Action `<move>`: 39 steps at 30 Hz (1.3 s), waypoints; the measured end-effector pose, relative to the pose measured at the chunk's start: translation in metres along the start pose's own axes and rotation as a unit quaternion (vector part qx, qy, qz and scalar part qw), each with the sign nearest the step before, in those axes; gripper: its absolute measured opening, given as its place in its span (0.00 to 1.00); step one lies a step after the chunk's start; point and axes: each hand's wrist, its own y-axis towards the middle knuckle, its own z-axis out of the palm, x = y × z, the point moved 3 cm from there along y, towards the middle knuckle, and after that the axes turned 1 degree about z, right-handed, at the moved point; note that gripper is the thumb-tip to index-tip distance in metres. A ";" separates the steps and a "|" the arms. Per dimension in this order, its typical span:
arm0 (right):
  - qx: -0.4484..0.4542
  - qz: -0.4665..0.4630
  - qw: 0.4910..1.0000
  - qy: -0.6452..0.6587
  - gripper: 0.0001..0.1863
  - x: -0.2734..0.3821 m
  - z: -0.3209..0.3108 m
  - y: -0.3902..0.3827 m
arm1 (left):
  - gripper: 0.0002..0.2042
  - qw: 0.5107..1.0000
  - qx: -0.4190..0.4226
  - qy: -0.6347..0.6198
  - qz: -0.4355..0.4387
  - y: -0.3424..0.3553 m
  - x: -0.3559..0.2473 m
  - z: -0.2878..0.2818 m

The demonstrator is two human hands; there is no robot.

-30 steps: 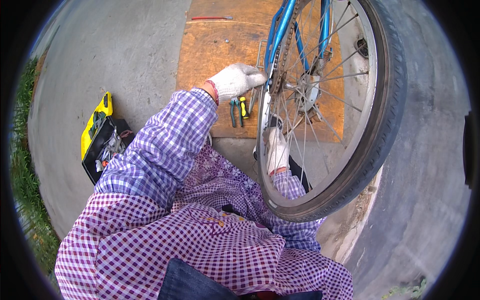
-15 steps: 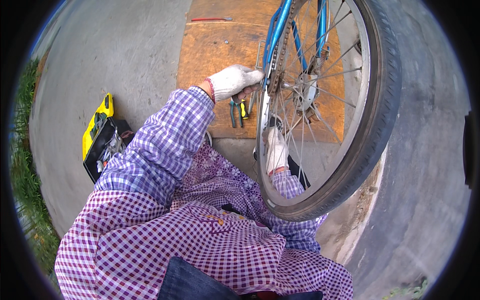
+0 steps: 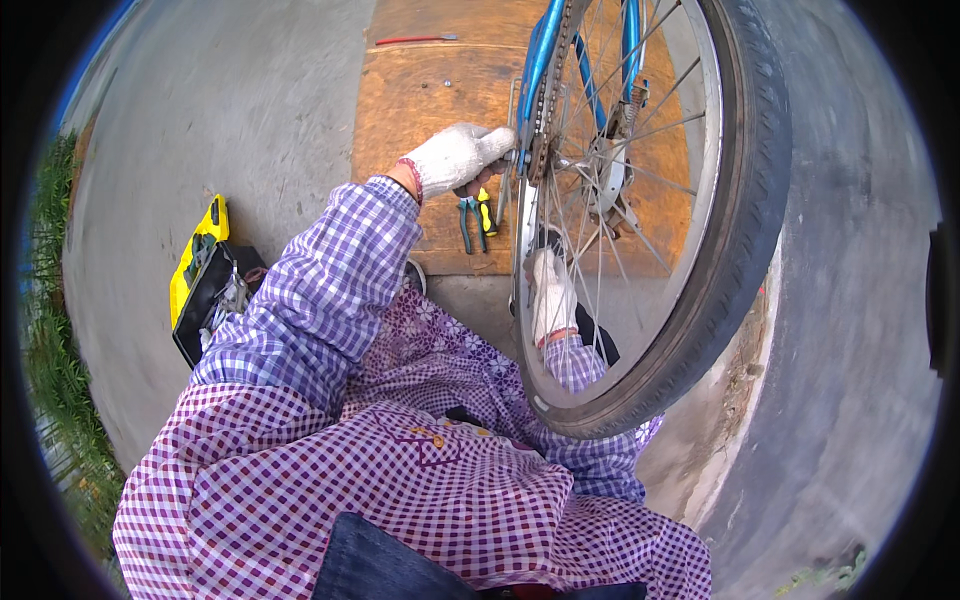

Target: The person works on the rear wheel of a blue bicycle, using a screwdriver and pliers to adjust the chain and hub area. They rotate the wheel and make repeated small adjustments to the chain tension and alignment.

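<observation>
A blue bicycle's rear wheel (image 3: 755,200), with a black tyre and bright spokes, stands tilted on my right. The blue frame tube (image 3: 541,75) and the rusty chain (image 3: 545,110) run along its left side. My left hand (image 3: 455,162), in a white knit glove, is closed at the frame end beside the wheel's axle; the small part between thumb and fingers is hidden. Behind the spokes, my right hand (image 3: 552,295) is gloved too and low by the rim; spokes and rim hide its fingers. Below my left hand lie pliers (image 3: 472,225) and a yellow-black screwdriver (image 3: 486,213).
A wooden board (image 3: 400,110) lies on the concrete under the wheel, bearing a red tool (image 3: 415,39) and a small metal part (image 3: 447,83). An open black-and-yellow toolbox (image 3: 207,275) stands to the left. Grass (image 3: 60,330) borders the far left.
The view has shifted slightly, so wheel and board sit a little farther left. My left hand keeps its place at the axle end with its grip slightly turned; my right hand stays behind the spokes.
</observation>
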 end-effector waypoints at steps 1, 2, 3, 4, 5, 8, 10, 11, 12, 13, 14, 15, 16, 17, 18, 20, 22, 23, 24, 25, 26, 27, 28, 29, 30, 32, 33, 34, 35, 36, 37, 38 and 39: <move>-0.001 -0.002 1.000 -0.001 0.27 0.002 -0.003 0.001 | 0.25 1.000 0.007 0.006 -0.022 0.001 -0.004 0.001; -0.002 -0.003 1.000 -0.003 0.27 0.004 -0.007 0.001 | 0.26 1.000 0.000 -0.018 -0.008 0.000 -0.008 0.006; -0.002 -0.005 1.000 -0.004 0.27 0.006 -0.011 0.002 | 0.25 0.999 -0.004 -0.028 -0.014 0.001 -0.011 0.009; -0.003 -0.006 1.000 -0.005 0.27 0.008 -0.015 0.002 | 0.25 0.999 -0.004 -0.041 -0.011 0.002 -0.013 0.014; -0.004 -0.008 1.000 -0.006 0.27 0.009 -0.019 0.002 | 0.25 0.999 -0.005 -0.053 -0.007 0.004 -0.015 0.019; -0.006 -0.013 1.000 -0.008 0.27 0.014 -0.033 0.003 | 0.24 0.998 -0.022 -0.043 0.032 0.012 -0.022 0.031; -0.008 -0.015 1.000 -0.010 0.27 0.016 -0.041 0.004 | 0.23 0.999 -0.018 -0.041 0.011 0.016 -0.025 0.036; -0.008 -0.016 1.000 -0.012 0.27 0.017 -0.045 0.005 | 0.24 0.999 -0.023 -0.030 -0.003 0.017 -0.026 0.037; -0.009 -0.018 1.000 -0.012 0.27 0.018 -0.048 0.005 | 0.23 0.999 -0.043 0.003 0.029 0.018 -0.030 0.037; -0.010 -0.020 1.000 -0.012 0.27 0.018 -0.050 0.006 | 0.23 0.995 -0.068 0.041 0.063 0.017 -0.034 0.037; -0.010 -0.021 1.000 -0.015 0.27 0.019 -0.052 0.007 | 0.23 0.987 -0.090 0.082 0.105 0.016 -0.038 0.036; -0.009 -0.022 1.000 -0.015 0.27 0.019 -0.053 0.008 | 0.23 0.992 -0.063 0.070 0.082 0.015 -0.037 0.037; -0.009 -0.023 1.000 -0.016 0.27 0.020 -0.054 0.009 | 0.24 0.995 -0.033 0.064 0.066 0.014 -0.037 0.038; -0.008 -0.024 1.000 -0.017 0.27 0.020 -0.054 0.010 | 0.24 0.997 -0.011 0.064 0.051 0.013 -0.036 0.038; -0.008 -0.025 1.000 -0.017 0.27 0.020 -0.054 0.010 | 0.24 0.997 -0.023 0.044 0.054 0.012 -0.036 0.040; -0.008 -0.025 0.999 -0.019 0.27 0.021 -0.055 0.011 | 0.24 0.995 -0.027 0.080 0.054 0.012 -0.037 0.044; -0.007 -0.026 0.999 -0.020 0.27 0.021 -0.055 0.013 | 0.21 0.989 -0.063 0.120 0.056 0.010 -0.039 0.047; -0.006 -0.026 0.999 -0.021 0.27 0.022 -0.056 0.013 | 0.21 0.993 -0.061 0.094 0.023 0.010 -0.038 0.048; -0.006 -0.028 0.999 -0.022 0.27 0.022 -0.056 0.014 | 0.21 0.996 -0.051 0.076 -0.013 0.008 -0.037 0.049; -0.005 -0.028 0.999 -0.023 0.26 0.022 -0.056 0.014 | 0.21 0.996 -0.048 0.061 -0.048 0.005 -0.037 0.050; -0.004 -0.028 0.999 -0.023 0.26 0.022 -0.056 0.015 | 0.18 0.998 -0.033 0.012 -0.059 0.001 -0.035 0.058; -0.003 -0.029 0.999 -0.025 0.26 0.023 -0.056 0.016 | 0.14 0.996 0.006 -0.056 -0.076 -0.002 -0.035 0.066; -0.003 -0.030 0.999 -0.027 0.26 0.023 -0.055 0.016 | 0.13 0.994 -0.006 -0.084 -0.064 -0.005 -0.036 0.071; -0.001 -0.030 0.999 -0.028 0.26 0.023 -0.055 0.017 | 0.13 0.992 -0.018 -0.107 -0.057 -0.007 -0.036 0.077; 0.000 -0.031 0.999 -0.029 0.26 0.023 -0.053 0.018 | 0.13 0.990 -0.011 -0.131 -0.057 -0.011 -0.035 0.082; 0.002 -0.032 0.999 -0.033 0.26 0.024 -0.051 0.019 | 0.13 0.983 -0.002 -0.170 -0.069 -0.016 -0.031 0.092; 0.002 -0.033 0.999 -0.035 0.26 0.024 -0.049 0.019 | 0.14 0.982 -0.005 -0.179 -0.057 -0.017 -0.030 0.098; 0.003 -0.033 0.999 -0.037 0.26 0.024 -0.047 0.019 | 0.14 0.973 -0.025 -0.221 -0.056 -0.015 -0.029 0.100; 0.004 -0.034 0.999 -0.039 0.26 0.024 -0.045 0.019 | 0.14 0.962 -0.046 -0.263 -0.054 -0.014 -0.027 0.102; 0.005 -0.034 0.999 -0.040 0.26 0.023 -0.043 0.019 | 0.14 0.955 -0.060 -0.284 -0.058 -0.014 -0.025 0.104; 0.005 -0.033 0.999 -0.041 0.26 0.023 -0.041 0.019 | 0.14 0.948 -0.075 -0.304 -0.061 -0.013 -0.023 0.106; 0.006 -0.033 0.999 -0.042 0.26 0.022 -0.038 0.019 | 0.13 0.940 -0.091 -0.323 -0.067 -0.013 -0.020 0.107; 0.006 -0.034 0.998 -0.043 0.26 0.021 -0.036 0.018 | 0.13 0.935 -0.101 -0.334 -0.061 -0.014 -0.017 0.108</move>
